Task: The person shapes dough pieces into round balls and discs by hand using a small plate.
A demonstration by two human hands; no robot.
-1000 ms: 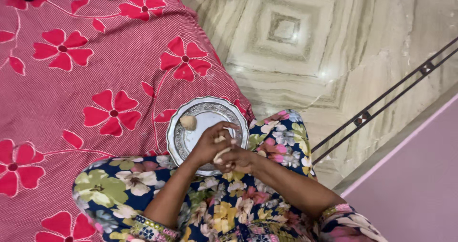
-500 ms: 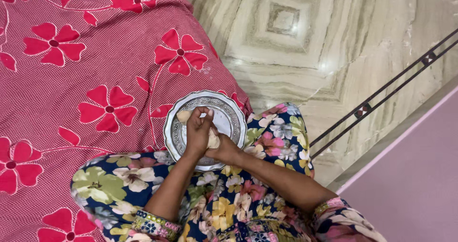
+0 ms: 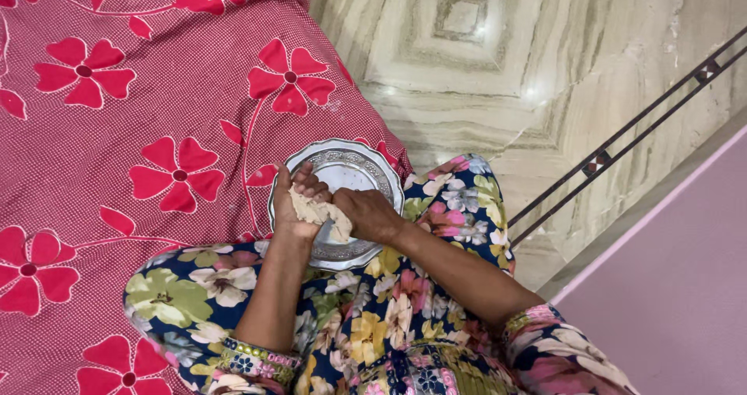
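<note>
Change since earlier: both hands have swung toward the plate's left side, and the small dough ball that lay on the plate a second ago is out of my sight now.
Left hand (image 3: 294, 207): I see it palm-up over the left rim of the plate, fingers (image 3: 309, 185) loosely curled, cupping one end of the dough.
Right hand (image 3: 372, 214): knuckles up, fingers closed on the other end of the dough, touching the left hand.
Dough (image 3: 320, 212): a pale, ragged, flattened piece, held between the two hands just above the plate.
Plate (image 3: 359, 165): round, silver, embossed rim; it rests on my lap at the edge of the bed, its upper half bare.
Dress (image 3: 405, 301): dark blue with large flowers, covering both knees beneath the forearms.
Bedsheet (image 3: 117, 146): red check with big red flowers, left of the plate.
Floor (image 3: 498, 76): polished marble with a square inlay, to the right.
</note>
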